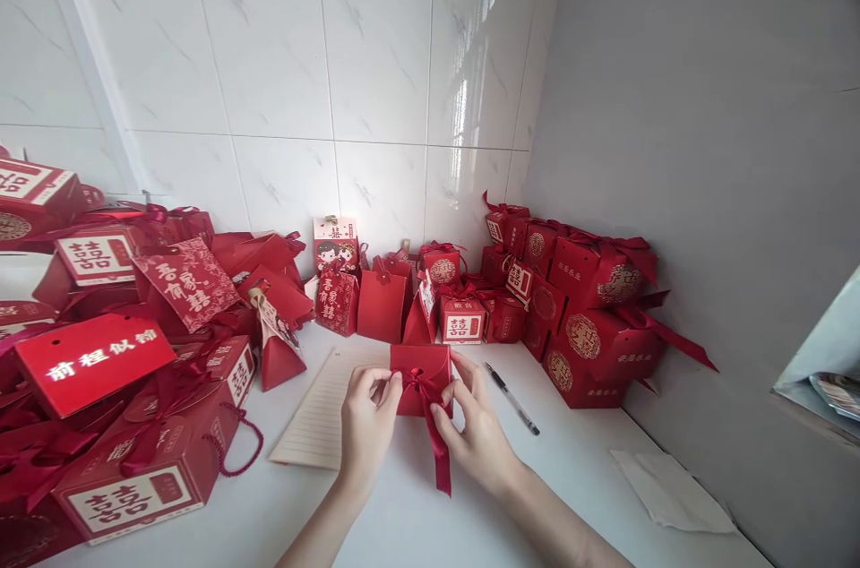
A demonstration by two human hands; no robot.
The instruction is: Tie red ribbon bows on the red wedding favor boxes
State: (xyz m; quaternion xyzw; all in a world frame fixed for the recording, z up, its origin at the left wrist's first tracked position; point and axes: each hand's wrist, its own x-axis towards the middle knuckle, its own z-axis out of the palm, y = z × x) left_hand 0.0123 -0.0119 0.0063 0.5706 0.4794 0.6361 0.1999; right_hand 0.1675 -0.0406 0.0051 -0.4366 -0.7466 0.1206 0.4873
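Observation:
A small red gift box [421, 360] with a dark red ribbon [438, 447] knotted across its front sits before me, partly over a lined notebook [313, 411]. At its left side my left hand [369, 411] pinches the ribbon near the knot between thumb and fingers. My right hand [474, 416] is curled at the box's right side, its thumb and fingers on the ribbon beside the bow. One ribbon tail hangs down onto the white table between my hands. Parts of the ribbon are hidden behind my fingers.
A black-and-clear pen [511, 398] lies right of my hands. Red gift boxes are piled at left [134, 496], along the tiled wall [382, 304] and stacked at right [591, 353]. A white tissue [672, 492] lies near the table's right edge, by the grey wall.

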